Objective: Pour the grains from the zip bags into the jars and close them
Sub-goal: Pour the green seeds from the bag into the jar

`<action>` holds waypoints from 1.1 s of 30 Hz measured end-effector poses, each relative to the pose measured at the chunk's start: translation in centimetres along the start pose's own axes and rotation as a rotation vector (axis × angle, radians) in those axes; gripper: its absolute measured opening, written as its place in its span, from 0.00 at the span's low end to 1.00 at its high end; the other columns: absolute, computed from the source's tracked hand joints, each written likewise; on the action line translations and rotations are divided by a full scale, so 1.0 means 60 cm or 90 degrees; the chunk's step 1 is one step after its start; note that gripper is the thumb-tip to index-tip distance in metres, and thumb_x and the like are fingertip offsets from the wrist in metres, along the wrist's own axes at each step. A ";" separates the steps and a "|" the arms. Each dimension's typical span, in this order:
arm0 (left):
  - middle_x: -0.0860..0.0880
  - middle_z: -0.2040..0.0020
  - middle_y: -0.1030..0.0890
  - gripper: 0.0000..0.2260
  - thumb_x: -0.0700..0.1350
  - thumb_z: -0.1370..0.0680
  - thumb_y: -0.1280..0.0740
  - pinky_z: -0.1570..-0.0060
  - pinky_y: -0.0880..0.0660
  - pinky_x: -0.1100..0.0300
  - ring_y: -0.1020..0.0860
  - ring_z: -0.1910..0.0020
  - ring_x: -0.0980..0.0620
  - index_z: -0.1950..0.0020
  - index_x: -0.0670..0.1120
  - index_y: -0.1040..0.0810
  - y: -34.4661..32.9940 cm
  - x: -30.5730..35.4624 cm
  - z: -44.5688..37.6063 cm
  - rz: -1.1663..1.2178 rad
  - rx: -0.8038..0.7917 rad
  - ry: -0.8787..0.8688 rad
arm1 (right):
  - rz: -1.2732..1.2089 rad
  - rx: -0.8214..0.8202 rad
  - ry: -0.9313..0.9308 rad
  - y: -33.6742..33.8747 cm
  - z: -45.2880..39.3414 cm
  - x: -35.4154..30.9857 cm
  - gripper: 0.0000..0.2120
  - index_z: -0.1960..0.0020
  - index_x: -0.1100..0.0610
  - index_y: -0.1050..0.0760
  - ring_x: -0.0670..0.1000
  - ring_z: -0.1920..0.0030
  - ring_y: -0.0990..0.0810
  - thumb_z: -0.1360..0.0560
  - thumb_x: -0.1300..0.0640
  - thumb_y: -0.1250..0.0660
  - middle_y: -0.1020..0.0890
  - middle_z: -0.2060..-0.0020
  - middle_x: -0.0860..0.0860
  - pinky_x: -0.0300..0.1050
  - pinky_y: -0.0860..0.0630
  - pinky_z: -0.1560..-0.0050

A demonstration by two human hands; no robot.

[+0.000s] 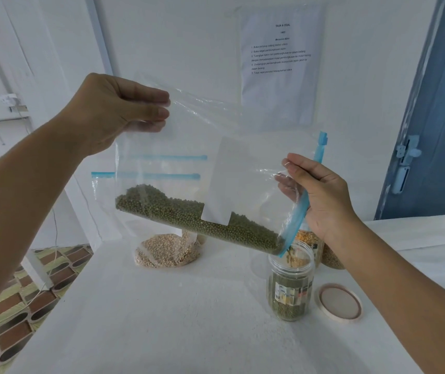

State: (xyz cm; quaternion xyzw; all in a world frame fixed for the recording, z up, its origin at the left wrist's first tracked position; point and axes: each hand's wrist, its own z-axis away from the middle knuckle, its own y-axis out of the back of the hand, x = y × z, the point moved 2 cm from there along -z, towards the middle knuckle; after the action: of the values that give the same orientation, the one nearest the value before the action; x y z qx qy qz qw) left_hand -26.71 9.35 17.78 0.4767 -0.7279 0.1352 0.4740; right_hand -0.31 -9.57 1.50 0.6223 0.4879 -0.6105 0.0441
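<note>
The forearms enter from the lower corners, nearest the viewer, and a clear zip bag (189, 168) is held between the hands above the white bench (162, 319). The bag's closed bottom corner is pinched high by the left hand (119, 109), thumb against curled fingers (151, 103), so that the green grains (189, 214) are made to slide down along the lower fold. The blue zip edge is gripped by the right hand (321, 195), fingers curled round the plastic beside the mouth, presumably to keep the opening narrow and steered. The lowest corner of the mouth is set just over the rim of the open jar (290, 282), which is already largely filled with green grains. Its lid (340, 302) is laid flat just beside it on the bench, within reach for closing. Behind, a second bag (167, 249) of pale grains is left resting on the bench, not yet emptied, and a further jar (310, 241) with yellow grains is partly hidden by the right hand. Pouring is judged to be about half done.
</note>
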 end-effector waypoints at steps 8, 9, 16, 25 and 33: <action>0.43 0.51 0.12 0.15 0.35 0.32 0.22 0.47 0.16 0.52 0.13 0.52 0.44 0.46 0.39 0.15 0.001 0.003 0.000 0.003 -0.001 -0.006 | 0.002 0.000 0.006 -0.001 -0.001 -0.005 0.11 0.43 0.59 0.15 0.55 0.53 0.12 0.24 0.66 0.26 0.12 0.49 0.55 0.44 0.16 0.53; 0.43 0.51 0.12 0.15 0.35 0.32 0.22 0.47 0.16 0.52 0.13 0.52 0.44 0.46 0.39 0.15 0.000 0.003 0.000 0.003 -0.002 -0.006 | 0.002 0.000 0.005 -0.001 -0.001 -0.005 0.11 0.43 0.59 0.15 0.55 0.53 0.12 0.24 0.66 0.26 0.12 0.48 0.55 0.44 0.16 0.52; 0.42 0.49 0.12 0.15 0.35 0.32 0.22 0.47 0.16 0.52 0.13 0.52 0.43 0.46 0.39 0.15 0.001 0.005 0.001 -0.003 -0.001 -0.003 | -0.003 0.001 0.000 0.000 0.001 -0.002 0.11 0.43 0.59 0.15 0.55 0.53 0.12 0.24 0.66 0.27 0.12 0.48 0.55 0.44 0.16 0.53; 0.42 0.50 0.12 0.17 0.35 0.32 0.22 0.47 0.16 0.52 0.13 0.52 0.44 0.44 0.38 0.15 0.000 0.007 0.005 -0.001 -0.001 -0.003 | -0.001 0.001 0.002 0.000 0.002 -0.006 0.11 0.42 0.60 0.16 0.55 0.54 0.12 0.24 0.66 0.27 0.12 0.48 0.55 0.45 0.16 0.52; 0.42 0.49 0.12 0.17 0.35 0.31 0.22 0.47 0.16 0.53 0.13 0.53 0.45 0.43 0.37 0.15 0.000 0.012 0.006 -0.008 -0.001 -0.007 | 0.002 -0.001 0.006 -0.001 0.003 -0.006 0.12 0.42 0.60 0.16 0.55 0.53 0.12 0.24 0.66 0.27 0.12 0.47 0.56 0.45 0.16 0.51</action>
State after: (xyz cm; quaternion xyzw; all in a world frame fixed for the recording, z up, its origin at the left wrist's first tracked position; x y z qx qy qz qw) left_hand -26.99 8.68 18.20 0.4815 -0.7275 0.1292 0.4714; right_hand -0.37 -9.84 1.74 0.6259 0.4878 -0.6070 0.0432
